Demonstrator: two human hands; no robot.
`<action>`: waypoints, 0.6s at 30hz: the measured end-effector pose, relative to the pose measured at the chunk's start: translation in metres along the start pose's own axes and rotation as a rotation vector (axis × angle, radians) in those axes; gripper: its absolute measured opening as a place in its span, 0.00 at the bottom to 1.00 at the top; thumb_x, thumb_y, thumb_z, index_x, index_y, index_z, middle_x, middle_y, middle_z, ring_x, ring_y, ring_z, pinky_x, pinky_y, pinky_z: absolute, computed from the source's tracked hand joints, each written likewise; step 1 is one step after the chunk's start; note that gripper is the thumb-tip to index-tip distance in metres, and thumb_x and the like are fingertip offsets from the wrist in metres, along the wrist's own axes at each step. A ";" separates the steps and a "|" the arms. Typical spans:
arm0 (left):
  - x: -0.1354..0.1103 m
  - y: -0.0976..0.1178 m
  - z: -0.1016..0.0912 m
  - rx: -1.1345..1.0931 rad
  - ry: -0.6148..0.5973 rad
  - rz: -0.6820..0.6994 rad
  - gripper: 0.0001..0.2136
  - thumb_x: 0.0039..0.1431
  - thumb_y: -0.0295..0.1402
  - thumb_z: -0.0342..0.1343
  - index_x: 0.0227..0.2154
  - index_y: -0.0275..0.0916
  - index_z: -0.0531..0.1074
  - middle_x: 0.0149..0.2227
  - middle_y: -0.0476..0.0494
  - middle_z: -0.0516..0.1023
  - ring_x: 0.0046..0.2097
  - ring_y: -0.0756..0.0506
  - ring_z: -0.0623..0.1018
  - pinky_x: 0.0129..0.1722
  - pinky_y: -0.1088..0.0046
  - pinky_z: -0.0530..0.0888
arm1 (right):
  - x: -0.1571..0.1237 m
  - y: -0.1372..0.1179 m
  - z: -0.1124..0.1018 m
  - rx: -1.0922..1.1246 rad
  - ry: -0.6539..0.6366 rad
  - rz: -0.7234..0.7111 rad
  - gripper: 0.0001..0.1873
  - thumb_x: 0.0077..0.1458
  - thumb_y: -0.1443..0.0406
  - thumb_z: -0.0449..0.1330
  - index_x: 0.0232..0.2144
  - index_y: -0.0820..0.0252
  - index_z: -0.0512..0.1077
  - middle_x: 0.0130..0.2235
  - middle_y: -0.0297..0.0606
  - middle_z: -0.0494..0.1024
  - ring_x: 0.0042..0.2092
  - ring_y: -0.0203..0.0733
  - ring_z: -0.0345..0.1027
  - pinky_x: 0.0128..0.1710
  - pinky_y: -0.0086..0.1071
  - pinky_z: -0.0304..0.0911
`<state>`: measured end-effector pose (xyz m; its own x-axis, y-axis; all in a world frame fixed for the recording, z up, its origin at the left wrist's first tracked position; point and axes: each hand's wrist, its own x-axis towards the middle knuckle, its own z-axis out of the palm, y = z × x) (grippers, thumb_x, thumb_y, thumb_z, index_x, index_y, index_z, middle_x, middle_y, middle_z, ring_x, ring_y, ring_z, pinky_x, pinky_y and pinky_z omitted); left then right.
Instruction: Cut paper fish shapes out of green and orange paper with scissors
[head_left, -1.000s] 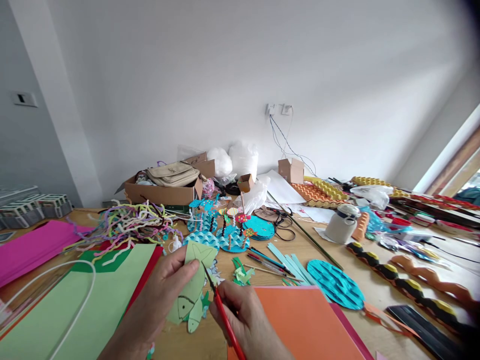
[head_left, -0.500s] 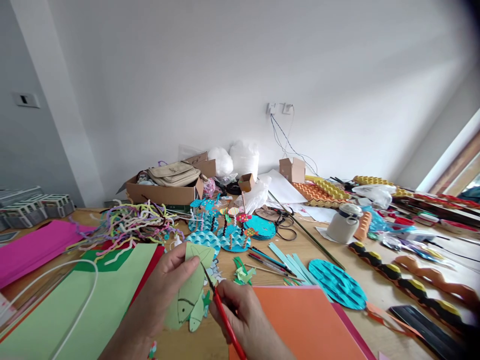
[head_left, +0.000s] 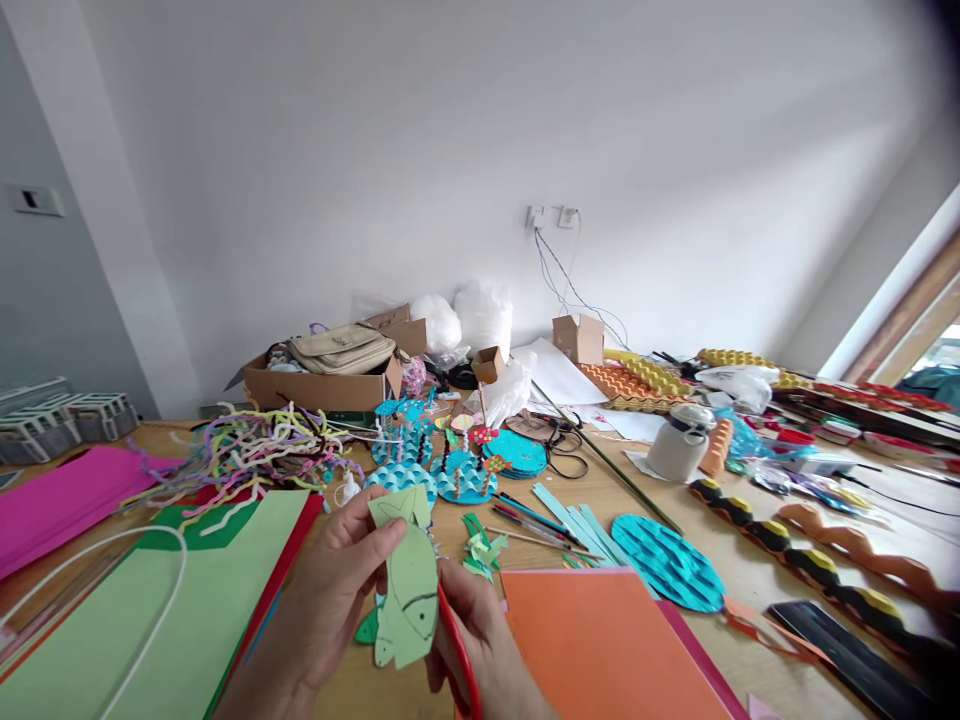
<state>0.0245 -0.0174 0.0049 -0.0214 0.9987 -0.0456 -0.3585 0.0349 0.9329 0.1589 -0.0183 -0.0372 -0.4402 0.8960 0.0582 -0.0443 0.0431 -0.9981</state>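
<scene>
My left hand (head_left: 337, 575) pinches a light green paper (head_left: 412, 575) between thumb and fingers. A fish is drawn on it in dark lines, its head with a dot eye at the lower end and the tail near my thumb. My right hand (head_left: 491, 645) is closed around the red handles of a pair of scissors (head_left: 461, 655), at the paper's right edge. Its blades are mostly hidden by the paper and my fingers. Below the sheet, a small pale green fish cutout (head_left: 384, 648) and a darker green cutout (head_left: 367, 630) show in part.
Orange paper (head_left: 592, 640) lies to the right, light green sheets (head_left: 172, 600) to the left. Green scraps (head_left: 482, 548), pens (head_left: 536, 525) and a blue corrugated oval (head_left: 667, 562) are beyond. Pipe cleaners (head_left: 255, 450), a cardboard box (head_left: 322, 388) and fish decorations (head_left: 465, 470) stand farther back.
The paper has turned in my left hand, its fish head swinging to the right. My right hand and the scissors have moved slightly lower, and the blade that showed is now mostly hidden.
</scene>
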 end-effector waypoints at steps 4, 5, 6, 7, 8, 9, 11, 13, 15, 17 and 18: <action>-0.001 0.002 0.002 -0.046 0.039 -0.036 0.15 0.40 0.39 0.68 0.31 0.40 0.72 0.22 0.54 0.73 0.23 0.52 0.68 0.23 0.77 0.66 | 0.002 0.002 0.001 0.049 -0.022 -0.008 0.29 0.50 0.40 0.54 0.23 0.61 0.65 0.14 0.25 0.60 0.15 0.28 0.52 0.13 0.20 0.49; -0.001 0.003 0.002 -0.060 0.046 -0.039 0.16 0.40 0.39 0.68 0.32 0.40 0.72 0.21 0.54 0.73 0.23 0.51 0.68 0.23 0.77 0.67 | 0.002 0.002 0.001 0.065 -0.028 -0.009 0.29 0.49 0.40 0.55 0.23 0.61 0.66 0.15 0.25 0.60 0.15 0.28 0.52 0.13 0.20 0.50; -0.001 0.003 0.002 -0.073 0.052 -0.039 0.16 0.40 0.39 0.68 0.32 0.40 0.73 0.20 0.54 0.73 0.22 0.51 0.68 0.23 0.77 0.67 | 0.003 0.002 0.001 0.082 -0.034 -0.009 0.29 0.49 0.40 0.55 0.23 0.62 0.67 0.16 0.26 0.61 0.15 0.27 0.52 0.13 0.20 0.51; -0.001 0.004 0.002 -0.080 0.058 -0.036 0.15 0.41 0.39 0.67 0.31 0.40 0.73 0.20 0.54 0.72 0.22 0.52 0.68 0.22 0.78 0.67 | 0.003 0.002 0.002 0.097 -0.039 -0.009 0.30 0.48 0.40 0.56 0.23 0.62 0.68 0.16 0.26 0.61 0.15 0.27 0.52 0.13 0.21 0.51; -0.001 0.004 0.002 -0.079 0.059 -0.031 0.14 0.41 0.38 0.67 0.30 0.39 0.73 0.19 0.55 0.71 0.21 0.52 0.67 0.21 0.78 0.66 | 0.004 0.003 0.002 0.106 -0.041 -0.015 0.31 0.48 0.39 0.55 0.23 0.62 0.68 0.17 0.26 0.62 0.14 0.26 0.50 0.13 0.21 0.51; 0.000 0.004 0.001 -0.071 0.055 -0.025 0.12 0.41 0.37 0.67 0.28 0.39 0.73 0.18 0.56 0.70 0.21 0.53 0.66 0.21 0.80 0.64 | 0.004 0.003 0.002 0.113 -0.037 -0.024 0.31 0.47 0.38 0.55 0.23 0.62 0.68 0.16 0.26 0.62 0.14 0.26 0.49 0.13 0.21 0.50; 0.000 0.003 0.000 -0.035 0.037 -0.011 0.10 0.42 0.35 0.67 0.26 0.38 0.73 0.17 0.57 0.67 0.20 0.55 0.63 0.19 0.81 0.61 | 0.004 0.002 0.002 0.112 -0.030 -0.034 0.32 0.46 0.37 0.54 0.21 0.61 0.67 0.14 0.25 0.60 0.14 0.26 0.47 0.13 0.21 0.48; 0.000 0.001 0.000 0.015 0.010 0.011 0.09 0.44 0.36 0.66 0.26 0.38 0.73 0.17 0.57 0.65 0.20 0.56 0.61 0.19 0.82 0.60 | 0.003 -0.001 0.002 0.076 -0.033 -0.012 0.30 0.48 0.38 0.54 0.20 0.59 0.64 0.13 0.24 0.57 0.14 0.28 0.48 0.14 0.22 0.48; 0.001 -0.001 -0.001 0.058 0.004 0.039 0.08 0.46 0.36 0.64 0.25 0.38 0.73 0.18 0.58 0.64 0.20 0.55 0.59 0.19 0.82 0.60 | 0.001 -0.006 0.001 0.026 -0.047 0.026 0.28 0.51 0.40 0.54 0.20 0.57 0.63 0.12 0.24 0.56 0.15 0.29 0.49 0.15 0.24 0.49; 0.001 -0.003 0.000 0.092 0.022 0.056 0.08 0.46 0.37 0.63 0.24 0.39 0.71 0.17 0.58 0.63 0.20 0.55 0.58 0.20 0.82 0.59 | 0.000 -0.009 0.000 0.000 -0.071 0.043 0.26 0.54 0.42 0.53 0.22 0.57 0.64 0.13 0.24 0.56 0.16 0.30 0.49 0.16 0.24 0.50; 0.001 -0.004 0.000 0.107 0.030 0.060 0.08 0.46 0.37 0.63 0.23 0.39 0.71 0.17 0.58 0.62 0.20 0.55 0.58 0.20 0.82 0.59 | -0.001 -0.010 -0.001 -0.001 -0.086 0.043 0.26 0.55 0.43 0.53 0.23 0.58 0.65 0.13 0.25 0.57 0.16 0.31 0.50 0.17 0.25 0.50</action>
<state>0.0256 -0.0162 0.0015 -0.0681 0.9977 0.0026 -0.2542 -0.0199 0.9669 0.1605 -0.0195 -0.0272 -0.5172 0.8557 0.0165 -0.0223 0.0058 -0.9997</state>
